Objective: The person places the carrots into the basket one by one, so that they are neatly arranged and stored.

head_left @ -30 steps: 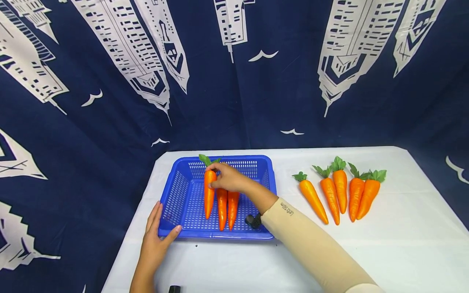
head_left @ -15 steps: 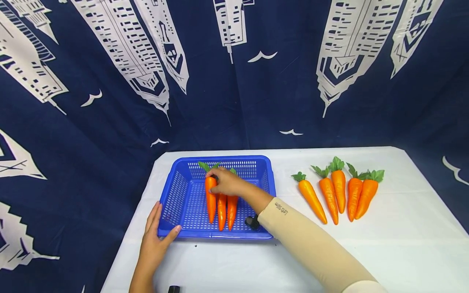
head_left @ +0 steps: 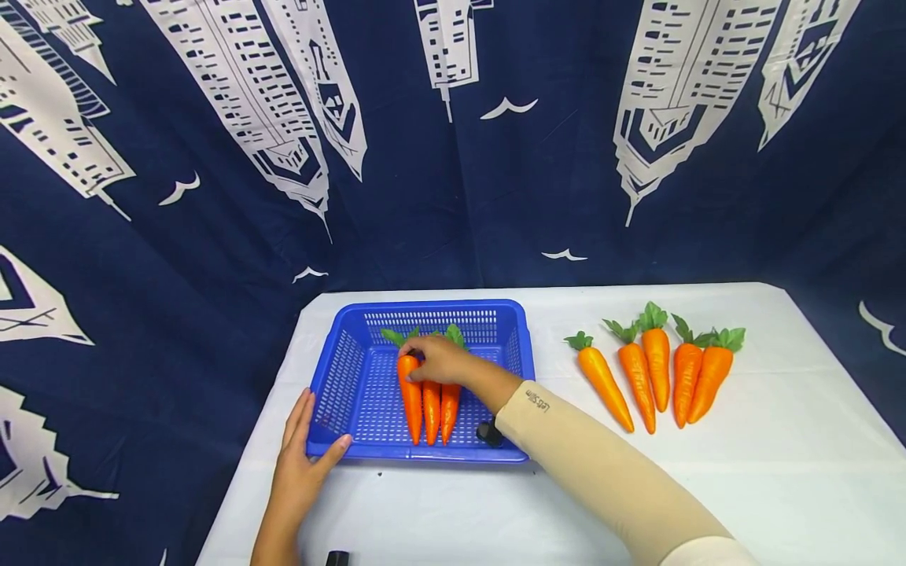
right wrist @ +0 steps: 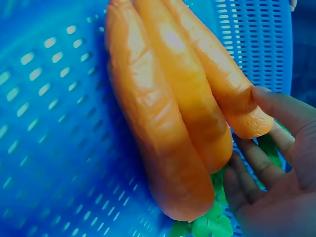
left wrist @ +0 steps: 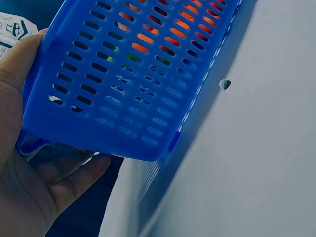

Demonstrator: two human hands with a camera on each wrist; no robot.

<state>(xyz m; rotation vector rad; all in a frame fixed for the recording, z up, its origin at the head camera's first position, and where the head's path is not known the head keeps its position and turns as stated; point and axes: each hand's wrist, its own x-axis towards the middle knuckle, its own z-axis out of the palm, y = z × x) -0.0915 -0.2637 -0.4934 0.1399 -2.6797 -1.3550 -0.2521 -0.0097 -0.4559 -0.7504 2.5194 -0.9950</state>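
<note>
Inside the blue plastic basket (head_left: 418, 453) my right hand (head_left: 440, 358) pinches the leafy end of the leftmost orange carrot (head_left: 409, 397). Two more carrots lie beside it, one in the middle (head_left: 431, 413) and one on the right (head_left: 450, 409), their tops partly covered by that hand. The right wrist view has the thumb against the held carrot (right wrist: 232, 89), with fingers behind its end near green leaves. At the basket's front left corner my left hand (head_left: 300, 464) rests with fairly straight fingers along the side and the thumb at the front rim.
Several carrots with green tops (head_left: 654, 369) lie fanned out on the white table (head_left: 460, 519), right of the basket. A small black object (head_left: 488, 432) shows by the right sleeve. Behind the table hangs a dark blue cloth (head_left: 510, 189) with a white city print.
My right hand has come down and nearer with the left carrot, whose tip now lies level with the other two. The left hand and the basket stay put.
</note>
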